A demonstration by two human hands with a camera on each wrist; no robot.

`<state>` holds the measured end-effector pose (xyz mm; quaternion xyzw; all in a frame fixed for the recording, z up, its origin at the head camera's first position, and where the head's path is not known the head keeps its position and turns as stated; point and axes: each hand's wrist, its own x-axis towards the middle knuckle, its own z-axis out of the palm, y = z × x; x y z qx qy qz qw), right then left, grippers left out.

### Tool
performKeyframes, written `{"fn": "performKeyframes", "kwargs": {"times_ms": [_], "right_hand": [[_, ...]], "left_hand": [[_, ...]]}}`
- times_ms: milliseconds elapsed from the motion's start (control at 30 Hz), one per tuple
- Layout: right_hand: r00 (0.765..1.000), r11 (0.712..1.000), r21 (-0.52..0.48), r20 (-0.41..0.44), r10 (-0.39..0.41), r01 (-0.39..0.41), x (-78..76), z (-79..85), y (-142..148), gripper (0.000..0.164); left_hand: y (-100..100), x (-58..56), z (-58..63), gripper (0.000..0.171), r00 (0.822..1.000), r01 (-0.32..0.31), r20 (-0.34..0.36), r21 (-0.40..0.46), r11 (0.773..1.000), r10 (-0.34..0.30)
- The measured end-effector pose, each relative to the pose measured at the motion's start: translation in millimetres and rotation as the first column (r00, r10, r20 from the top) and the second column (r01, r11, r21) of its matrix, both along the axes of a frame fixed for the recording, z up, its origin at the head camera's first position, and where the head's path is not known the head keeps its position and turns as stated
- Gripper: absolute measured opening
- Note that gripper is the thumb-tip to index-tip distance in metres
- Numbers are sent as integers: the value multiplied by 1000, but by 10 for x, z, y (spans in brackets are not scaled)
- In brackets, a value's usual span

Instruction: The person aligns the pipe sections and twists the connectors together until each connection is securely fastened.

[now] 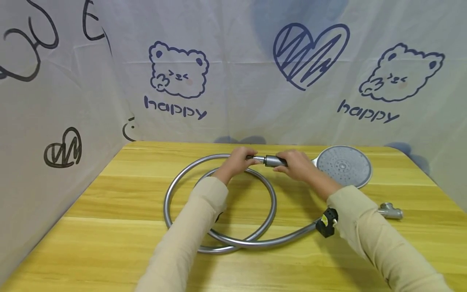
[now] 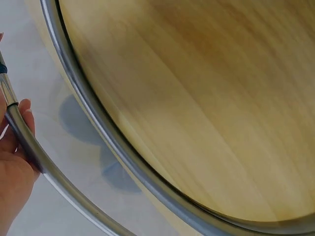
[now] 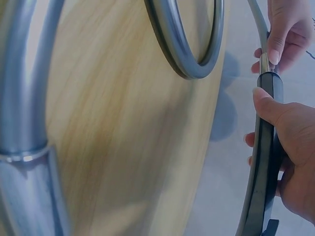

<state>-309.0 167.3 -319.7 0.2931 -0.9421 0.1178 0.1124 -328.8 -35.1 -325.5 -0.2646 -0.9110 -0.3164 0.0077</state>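
My right hand (image 1: 294,163) grips the dark grey handle (image 1: 274,161) of a shower head (image 1: 343,165), whose round, nozzled face is turned up at the right. My left hand (image 1: 238,160) pinches the silver end fitting (image 1: 260,159) of a grey shower hose (image 1: 271,198). In the right wrist view the fitting (image 3: 264,63) meets the end of the handle (image 3: 266,137), in line with it. From the left hand the hose loops round on the wooden table and runs right under my right forearm. The left wrist view shows left fingers (image 2: 15,172) curled round the hose near its fitting.
A small chrome connector (image 1: 391,211) lies on the wooden table (image 1: 109,227) at the right, beyond my right sleeve. White cloth (image 1: 240,81) with drawings hangs behind the table and along its left side. A black wrist camera (image 1: 326,222) sits below my right forearm.
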Motion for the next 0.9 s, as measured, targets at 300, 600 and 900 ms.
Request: {"fn": "performKeyframes", "kwargs": {"times_ms": [300, 600, 900], "right_hand": [[1000, 1000, 0, -4, -4, 4, -4, 20, -10, 20], [1000, 1000, 3, 11, -13, 13, -29, 31, -11, 21], [1000, 1000, 7, 10, -17, 17, -49, 22, -18, 23]], "left_hand": [[45, -35, -45, 24, 991, -41, -128, -63, 997, 33], [72, 6, -30, 25, 988, -119, -100, -36, 992, 115], [72, 42, -31, 20, 974, -159, -161, 0, 987, 157]]}}
